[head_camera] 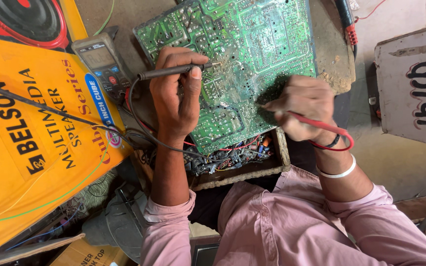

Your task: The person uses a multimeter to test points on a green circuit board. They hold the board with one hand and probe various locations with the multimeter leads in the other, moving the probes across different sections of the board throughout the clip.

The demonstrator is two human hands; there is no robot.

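Black probe point(173, 72), clamped in the left hand point(176, 98) fingers, lies nearly level with its tip pointing right onto the green circuit board point(242, 44), while the right hand point(304, 106) fingers pinch the red probe point(316, 124), tip pointing left onto the board.

Daylight falls on a dusty concrete floor point(385, 162) beside a grimy workbench point(329, 54).

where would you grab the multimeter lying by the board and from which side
Probably across the two long sides of the grey multimeter, coming from above. It lies flat and face up, its long body running away from the person, with the orange box close on one side and the green circuit board on the other. Mind its leads.
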